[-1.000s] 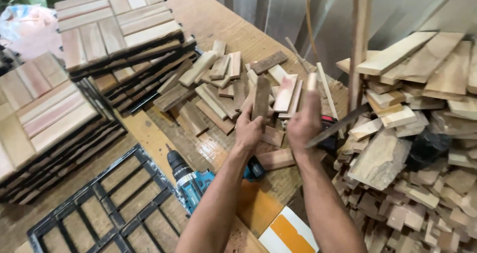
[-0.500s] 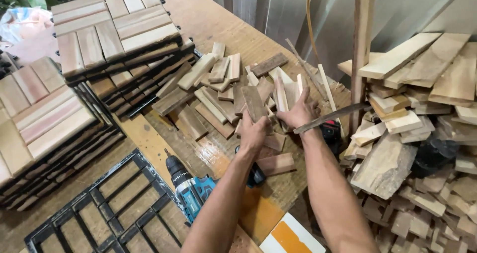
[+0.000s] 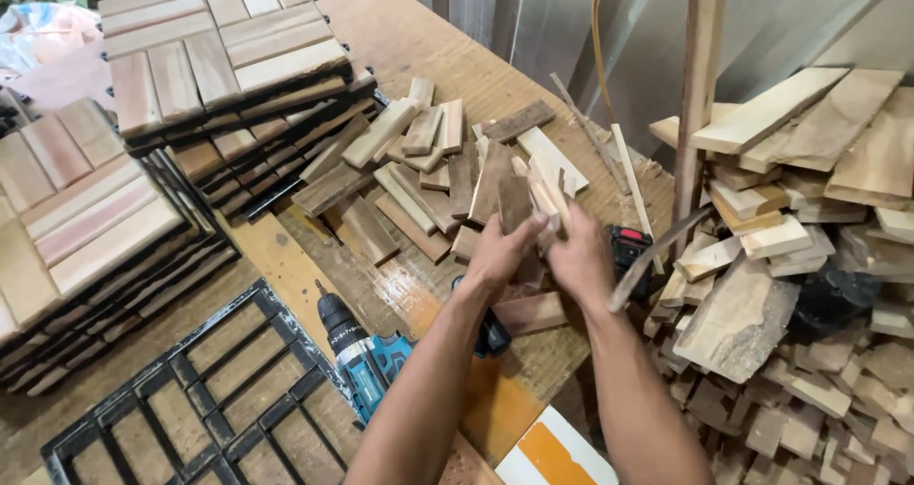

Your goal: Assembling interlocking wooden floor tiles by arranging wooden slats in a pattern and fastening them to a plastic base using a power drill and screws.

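Slats of pale wood (image 3: 547,195), a small bundle of short offcuts, sat just right of frame centre, gripped between both hands above the workbench (image 3: 447,57). Left hand (image 3: 500,252) was curled around the lower left of the bundle, thumb up against one darker piece; right hand (image 3: 581,261) was closed on the lower right side, fingers wrapped behind. Both hands grasping, neither released

Handling judgement: pieces looked dry, rigid and light, rough-sawn rather than slick, so slip risk seemed low; splinters at cut ends more likely. Several loose slats held together could fan out or slide past each other, so a hold near the lower third with pressure from both sides, as seen, appeared sound. Not fragile, though thin strips might snap if levered

Surroundings: loose pile of similar slats (image 3: 419,176) lay on the bench just beyond the hands, centre of frame. Stacked wooden deck tiles (image 3: 228,57) filled the upper left, a second stack (image 3: 86,218) at the left edge. Black plastic grid base (image 3: 190,399) lay lower left, with a teal cordless drill (image 3: 367,356) just beside it, below the left forearm. Heap of wood offcuts (image 3: 790,257) occupied the right side. Red-and-black object (image 3: 628,247) sat just behind the right hand; kind could not be told
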